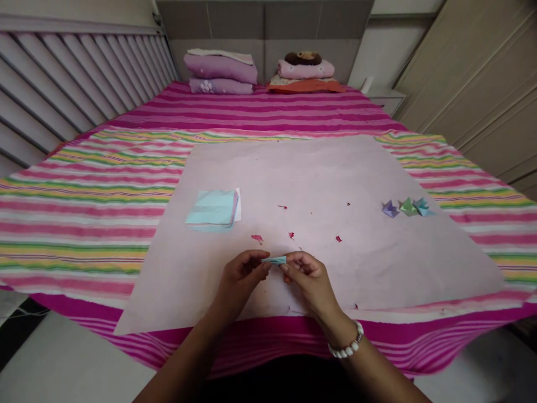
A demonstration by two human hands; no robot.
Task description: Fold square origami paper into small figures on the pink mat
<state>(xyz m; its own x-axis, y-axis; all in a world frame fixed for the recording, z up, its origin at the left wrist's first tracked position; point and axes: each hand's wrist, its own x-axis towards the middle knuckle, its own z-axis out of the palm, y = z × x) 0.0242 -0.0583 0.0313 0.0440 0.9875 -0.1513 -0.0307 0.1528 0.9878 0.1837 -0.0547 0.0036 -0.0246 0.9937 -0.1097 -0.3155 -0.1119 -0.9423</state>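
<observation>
Between my two hands is a small folded piece of light blue paper (pixel 275 259), held above the near part of a large pale sheet (pixel 319 173). My left hand (pixel 245 277) pinches its left end between thumb and fingers. On the other end, the thumb and fingers of my right hand (pixel 307 277) are closed too; a white beaded bracelet circles that wrist. To the left, beyond my hands, lies a stack of square coloured paper (pixel 213 208), light blue on top. Far right sit three folded paper pieces: purple (pixel 390 209), green (pixel 407 206) and blue (pixel 423 206).
Red marks or holes (pixel 257 239) dot the pale sheet around my hands. Beneath it is a striped bed cover (pixel 84 218). Folded purple bedding (pixel 222 67) and a pink and orange pile (pixel 306 75) stand by the headboard (pixel 289 22). A slatted rail (pixel 84 78) runs along the left.
</observation>
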